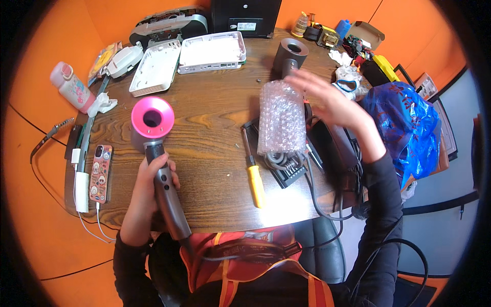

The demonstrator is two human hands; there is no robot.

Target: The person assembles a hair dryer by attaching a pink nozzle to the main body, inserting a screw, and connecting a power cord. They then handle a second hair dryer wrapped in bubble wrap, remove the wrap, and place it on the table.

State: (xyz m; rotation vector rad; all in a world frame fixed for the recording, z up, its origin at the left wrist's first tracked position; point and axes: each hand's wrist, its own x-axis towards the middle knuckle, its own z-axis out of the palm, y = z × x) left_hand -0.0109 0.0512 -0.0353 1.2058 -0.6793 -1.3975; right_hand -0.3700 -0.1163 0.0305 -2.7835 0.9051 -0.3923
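Note:
Upright at the left, a grey hair dryer (170, 197) with a pink ring at its head is held by its handle in my left hand (153, 176), the fingers wrapped around it. My right hand (327, 100) is raised beside the top of a bubble-wrap bundle (281, 117), fingers stretched out and slightly blurred. Whether the fingertips touch the wrap, I cannot tell. Just behind the bundle is a second, all-grey hair dryer (290, 53); its lower part is hidden. The bundle's lower end lies over a dark screwdriver-bit case (291, 175). A yellow-handled screwdriver (255, 187) rests left of that case.
White device housings (212, 51) stand along the back. At the left are a phone (101, 174) with a charging cable and a pink-and-white bottle (73, 87). A blue plastic bag (401, 128) fills the right side. Dark cords (322, 212) hang over the table's front edge.

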